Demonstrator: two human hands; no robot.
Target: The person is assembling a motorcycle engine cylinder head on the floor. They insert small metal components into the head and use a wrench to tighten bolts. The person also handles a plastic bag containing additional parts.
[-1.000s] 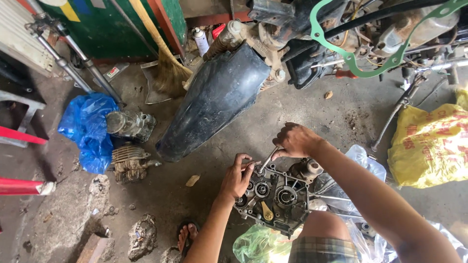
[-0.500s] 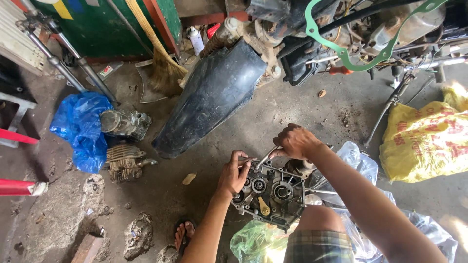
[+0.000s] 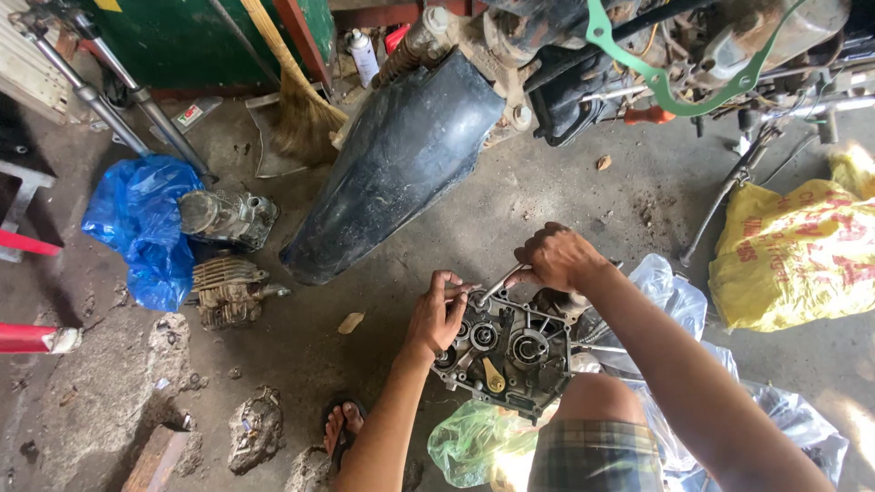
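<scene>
Our right hand has stayed clamped on the wrench, hardly swung since a second ago. Left hand fingers pinch its head against the engine case, which sits below the black fender, so the fastener seems barely turned.

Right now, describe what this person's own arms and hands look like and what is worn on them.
Both arms are bare to past the elbow, with no sleeve in view. The left hand and right hand wear no gloves; no ring, watch or band shows. Plaid shorts cover the lap, and a sandal is on one foot.
</scene>
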